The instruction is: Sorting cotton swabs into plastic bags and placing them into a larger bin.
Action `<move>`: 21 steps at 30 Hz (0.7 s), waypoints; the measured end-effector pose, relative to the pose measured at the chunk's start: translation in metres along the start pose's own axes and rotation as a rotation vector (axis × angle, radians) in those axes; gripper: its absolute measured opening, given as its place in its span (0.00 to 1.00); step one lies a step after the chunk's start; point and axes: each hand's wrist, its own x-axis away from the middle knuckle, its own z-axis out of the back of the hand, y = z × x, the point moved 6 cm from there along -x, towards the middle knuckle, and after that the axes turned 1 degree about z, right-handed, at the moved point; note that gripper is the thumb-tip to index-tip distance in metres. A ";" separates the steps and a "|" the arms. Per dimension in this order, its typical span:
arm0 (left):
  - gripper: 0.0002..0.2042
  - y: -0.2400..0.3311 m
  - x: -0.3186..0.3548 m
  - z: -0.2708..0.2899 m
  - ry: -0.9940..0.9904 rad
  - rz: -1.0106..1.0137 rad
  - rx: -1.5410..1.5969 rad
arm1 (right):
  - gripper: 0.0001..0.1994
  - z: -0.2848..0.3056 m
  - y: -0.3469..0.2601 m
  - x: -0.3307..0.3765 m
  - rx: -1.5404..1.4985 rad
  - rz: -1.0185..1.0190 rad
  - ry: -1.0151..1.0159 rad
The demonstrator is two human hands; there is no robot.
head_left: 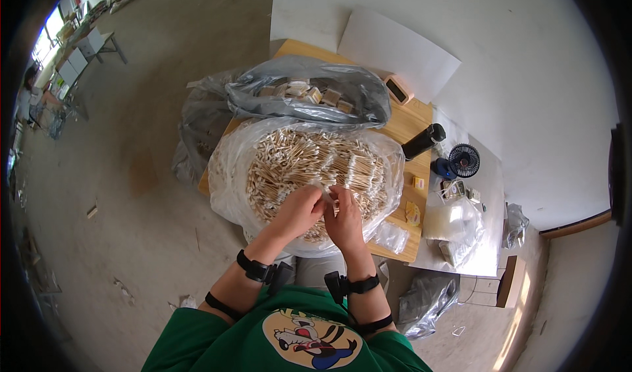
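Head view: both my hands meet over the near half of the clear plastic bag point(227, 168), which lies spread wide and is heaped with cotton swabs point(280, 158). My left hand point(301, 209) and right hand point(345, 219) have their fingers curled inward, tips almost together. Something small and whitish shows between them, but I cannot tell what it is, or whether either hand truly grips it.

Under the clear bag is the wooden table point(422, 117). Just right of that bag's near edge, I have some clear packets point(392, 238); farther up its right side are a yellow cutout point(412, 214) and a small yellow box point(418, 182). A black tumbler point(421, 143) stands beside the bag's far right corner, and right of that is a small fan point(464, 160).

Against the clear bag's far side sits an open grey bag point(309, 118) holding small packs point(313, 95). Beyond its right end are a pinkish clock point(399, 89) and a leaning white board point(398, 53).
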 end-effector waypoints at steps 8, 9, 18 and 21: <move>0.12 -0.007 0.002 0.019 0.278 0.079 -0.053 | 0.07 0.012 0.040 0.011 -0.154 -0.295 0.149; 0.14 -0.010 0.001 0.023 0.340 0.045 -0.071 | 0.07 0.004 0.052 0.013 -0.543 -0.380 0.224; 0.11 -0.019 -0.003 0.025 0.200 0.182 0.118 | 0.11 0.000 0.060 0.010 -0.441 -0.327 0.157; 0.10 -0.011 -0.006 0.030 0.200 0.087 -0.003 | 0.11 0.003 0.014 -0.013 -0.256 -0.041 0.038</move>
